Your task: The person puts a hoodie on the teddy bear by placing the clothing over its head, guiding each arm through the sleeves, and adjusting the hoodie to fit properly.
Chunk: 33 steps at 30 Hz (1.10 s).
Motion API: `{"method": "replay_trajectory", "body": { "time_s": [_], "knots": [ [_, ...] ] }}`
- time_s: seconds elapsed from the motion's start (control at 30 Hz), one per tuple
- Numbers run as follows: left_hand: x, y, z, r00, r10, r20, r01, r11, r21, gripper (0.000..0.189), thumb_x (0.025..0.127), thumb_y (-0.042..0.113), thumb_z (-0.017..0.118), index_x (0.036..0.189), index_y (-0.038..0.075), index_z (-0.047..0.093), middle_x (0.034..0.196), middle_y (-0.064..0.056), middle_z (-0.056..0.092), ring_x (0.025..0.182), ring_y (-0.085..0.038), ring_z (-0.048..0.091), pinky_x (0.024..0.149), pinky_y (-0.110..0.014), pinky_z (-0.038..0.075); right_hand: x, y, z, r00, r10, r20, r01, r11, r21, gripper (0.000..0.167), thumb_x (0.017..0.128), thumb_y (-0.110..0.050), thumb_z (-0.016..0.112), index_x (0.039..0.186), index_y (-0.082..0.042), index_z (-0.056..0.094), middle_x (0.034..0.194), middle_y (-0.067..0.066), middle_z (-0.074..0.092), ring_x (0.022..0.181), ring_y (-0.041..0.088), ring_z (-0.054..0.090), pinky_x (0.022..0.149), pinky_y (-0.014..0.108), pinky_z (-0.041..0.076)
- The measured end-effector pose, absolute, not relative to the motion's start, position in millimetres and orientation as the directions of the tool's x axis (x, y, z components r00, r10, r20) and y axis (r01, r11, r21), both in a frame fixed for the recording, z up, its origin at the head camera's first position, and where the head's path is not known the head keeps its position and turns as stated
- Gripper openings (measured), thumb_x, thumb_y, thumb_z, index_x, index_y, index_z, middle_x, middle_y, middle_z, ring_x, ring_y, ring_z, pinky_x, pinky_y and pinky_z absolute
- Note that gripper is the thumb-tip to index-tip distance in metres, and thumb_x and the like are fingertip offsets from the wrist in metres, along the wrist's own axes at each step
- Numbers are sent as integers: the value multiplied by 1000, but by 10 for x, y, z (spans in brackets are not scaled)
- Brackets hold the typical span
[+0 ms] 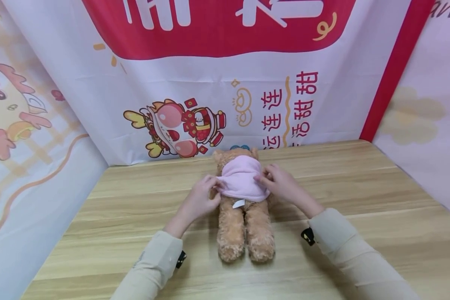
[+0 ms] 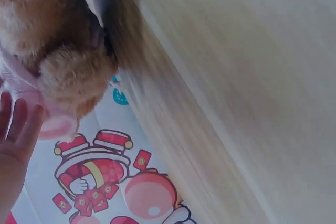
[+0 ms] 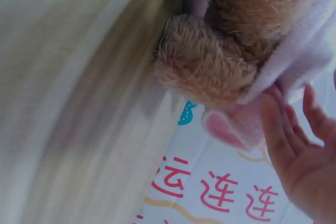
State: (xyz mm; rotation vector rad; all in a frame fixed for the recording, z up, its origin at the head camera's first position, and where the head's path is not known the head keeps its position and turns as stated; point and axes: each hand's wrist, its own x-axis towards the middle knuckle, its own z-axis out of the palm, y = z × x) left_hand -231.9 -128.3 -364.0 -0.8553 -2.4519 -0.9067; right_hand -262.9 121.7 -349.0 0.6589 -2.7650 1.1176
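A brown plush teddy bear (image 1: 230, 233) lies on the table with its legs toward me. Its body is covered by a pink hooded garment (image 1: 243, 183), and a white tag (image 1: 238, 203) sticks out below the hem. My left hand (image 1: 200, 198) pinches the garment's left edge. On the opposite side, my right hand (image 1: 279, 183) pinches the cloth near the right edge. In the left wrist view, several fingers (image 2: 34, 121) lie along the pink cloth beside a furry arm (image 2: 76, 74). The right wrist view has fingers (image 3: 275, 129) at the cloth next to the other furry arm (image 3: 202, 66).
The wooden table (image 1: 135, 208) ends at a white and red printed backdrop (image 1: 217, 75) just behind the bear's head. Printed side panels stand at left (image 1: 33, 125) and right (image 1: 423, 137). Small black tags (image 1: 307, 236) hang at both sleeve cuffs.
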Motion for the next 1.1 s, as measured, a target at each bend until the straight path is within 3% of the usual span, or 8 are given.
{"method": "replay_trajectory", "body": {
  "time_s": [0.1, 0.27, 0.47, 0.63, 0.7, 0.8, 0.97, 1.1],
  "knots": [
    [-2340, -1278, -3684, -695, 487, 529, 705, 607, 368, 14, 80, 3, 69, 93, 2, 64, 95, -10, 66, 89, -22, 62, 83, -34, 53, -2727, 1129, -3425, -929, -276, 247, -370, 663, -651, 28, 96, -28, 56, 100, -1, 59, 99, 16, 58, 85, 25, 59, 74, 34, 52],
    [-2367, -1259, -3733, -680, 520, 516, 724, 588, 361, 11, 84, 8, 68, 94, 4, 63, 95, -9, 67, 91, -23, 64, 84, -34, 54, -2931, 980, -3343, -903, -311, 297, -430, 627, -650, 31, 100, -15, 46, 122, 4, 55, 119, 24, 60, 110, 36, 58, 98, 48, 47],
    [-2365, -1248, -3749, -660, 592, 463, 745, 596, 299, 13, 88, -1, 61, 99, 2, 56, 99, -10, 61, 96, -22, 61, 87, -33, 52, -3067, 918, -3338, -906, -339, 252, -419, 649, -635, 34, 99, -2, 41, 131, 1, 52, 130, 22, 58, 115, 37, 58, 100, 47, 47],
    [-2372, -1228, -3754, -651, 579, 491, 736, 639, 223, 24, 78, -8, 62, 99, 2, 56, 98, -8, 60, 93, -21, 60, 86, -33, 52, -3148, 891, -3375, -888, -360, 287, -460, 676, -576, 34, 96, -5, 50, 130, -4, 57, 130, 21, 58, 122, 37, 54, 107, 48, 41],
    [-2375, -1217, -3749, -659, 553, 510, 716, 669, 200, 21, 80, -5, 64, 98, 4, 58, 97, -7, 61, 91, -20, 61, 84, -32, 53, -3178, 872, -3387, -887, -362, 286, -462, 703, -541, 35, 95, -7, 54, 130, -5, 58, 128, 21, 60, 120, 37, 55, 106, 48, 41],
    [-2360, -1214, -3733, -661, 512, 549, 691, 701, 179, 13, 85, 0, 65, 96, 5, 61, 96, -6, 63, 89, -20, 64, 81, -31, 54, -3217, 843, -3399, -901, -334, 276, -432, 747, -506, 30, 93, -9, 58, 122, -4, 63, 119, 20, 65, 113, 35, 59, 102, 46, 45],
    [-2332, -1255, -3703, -630, 507, 588, 696, 705, 138, 6, 88, 4, 64, 93, 6, 65, 93, -6, 68, 86, -20, 67, 78, -30, 56, -3240, 833, -3402, -930, -242, 277, -355, 787, -504, 13, 93, -13, 59, 95, -4, 69, 99, 14, 71, 96, 30, 66, 89, 42, 51],
    [-2314, -1330, -3655, -599, 575, 557, 729, 679, 83, 7, 87, 4, 65, 93, 6, 65, 91, -6, 70, 86, -19, 68, 78, -28, 56, -3227, 859, -3406, -949, -168, 268, -287, 815, -504, 16, 95, -10, 53, 90, -3, 66, 93, 14, 69, 90, 29, 65, 83, 43, 52]
  ]
}}
